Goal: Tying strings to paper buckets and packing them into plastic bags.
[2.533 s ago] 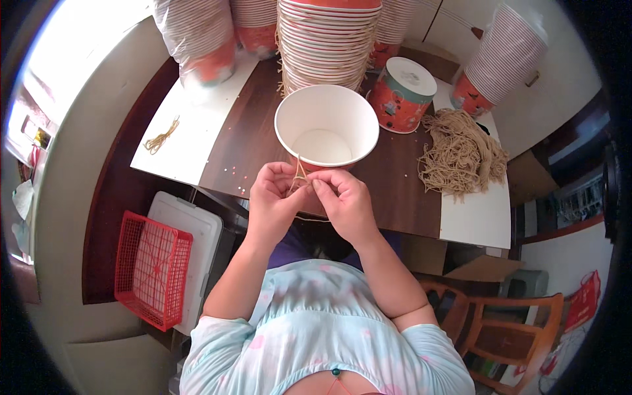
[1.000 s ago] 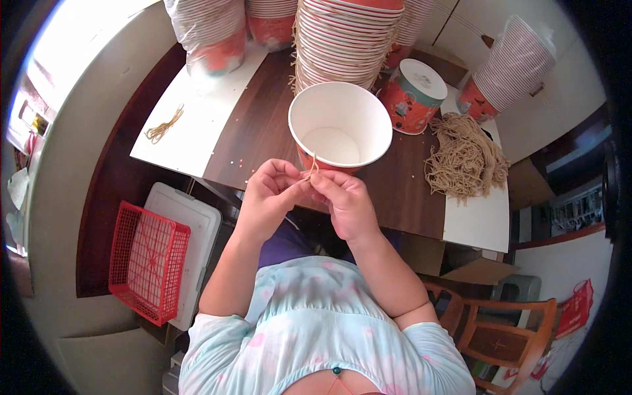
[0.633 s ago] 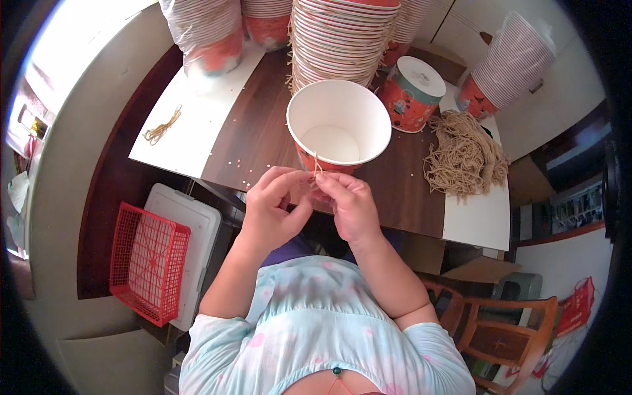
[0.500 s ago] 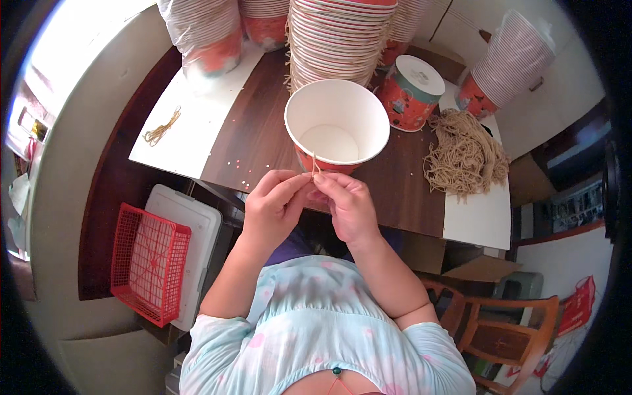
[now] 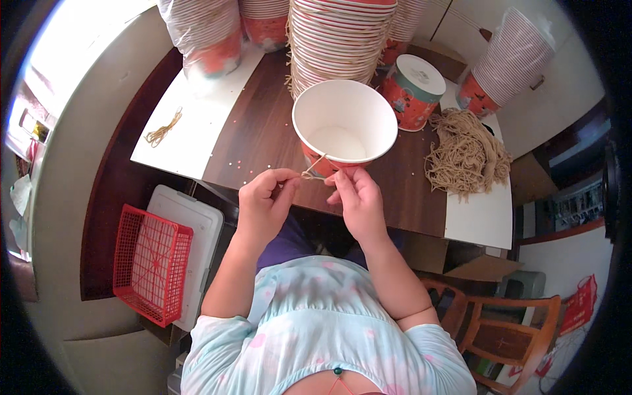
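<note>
A large white paper bucket (image 5: 342, 115) with a red printed outside stands near the table's front edge, its mouth tilted toward me. A thin tan string (image 5: 316, 164) passes over its near rim and hangs in a small loop or knot in front. My left hand (image 5: 261, 204) pinches one part of the string between thumb and forefinger, just left of the bucket. Close below the rim, my right hand (image 5: 361, 205) pinches the string on its other side, fingers curled. The fingertips are apart, with the knot between them.
Behind the bucket rises a tall stack of buckets (image 5: 339, 46) with strings. A lidded red-and-green bucket (image 5: 411, 95) and a heap of tan strings (image 5: 466, 155) are at right. A few strings (image 5: 163, 128) lie at left. Below left is a red plastic basket (image 5: 153, 263); lower right, a wooden chair (image 5: 507, 336).
My hands have drawn apart, the left one moving left and the right one right, stretching the string between them. The bucket has shifted slightly to the right.
</note>
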Demonstrator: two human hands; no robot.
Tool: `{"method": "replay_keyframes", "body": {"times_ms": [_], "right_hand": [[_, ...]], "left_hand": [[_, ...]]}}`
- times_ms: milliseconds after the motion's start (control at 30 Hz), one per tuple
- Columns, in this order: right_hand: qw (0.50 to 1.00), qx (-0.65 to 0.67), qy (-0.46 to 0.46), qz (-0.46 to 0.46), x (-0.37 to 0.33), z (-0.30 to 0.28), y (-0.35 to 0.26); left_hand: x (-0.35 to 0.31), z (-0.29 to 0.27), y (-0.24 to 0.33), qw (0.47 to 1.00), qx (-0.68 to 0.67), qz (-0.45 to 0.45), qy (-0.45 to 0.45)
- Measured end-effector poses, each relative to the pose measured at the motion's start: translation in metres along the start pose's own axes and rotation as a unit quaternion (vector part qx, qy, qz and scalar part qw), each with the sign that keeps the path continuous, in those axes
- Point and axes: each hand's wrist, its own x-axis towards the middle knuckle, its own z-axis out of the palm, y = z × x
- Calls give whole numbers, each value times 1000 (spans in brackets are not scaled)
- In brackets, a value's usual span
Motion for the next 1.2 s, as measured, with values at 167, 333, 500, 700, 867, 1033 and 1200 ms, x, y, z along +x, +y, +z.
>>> {"method": "replay_keyframes", "body": {"times_ms": [167, 333, 500, 700, 867, 1033, 1200], "right_hand": [[924, -330, 83, -172, -4, -4, -1], [745, -448, 127, -478, -7, -6, -13], [730, -487, 72, -474, 9, -1, -11], [746, -441, 37, -498, 7, -7, -11], [742, -440, 88, -498, 8, -20, -13], [748, -436, 140, -481, 7, -20, -10], [748, -465, 134, -454, 1, -21, -16]], "left_hand": [[3, -2, 0, 1000, -13, -17, -18], [6, 1, 6, 999, -36, -29, -19], [8, 8, -2, 996, -88, -32, -12], [9, 8, -7, 993, -94, -57, -37], [10, 6, -5, 993, -67, -74, -57], [10, 7, 10, 981, -125, -116, -93], [8, 0, 10, 979, -112, -115, -126]]}}
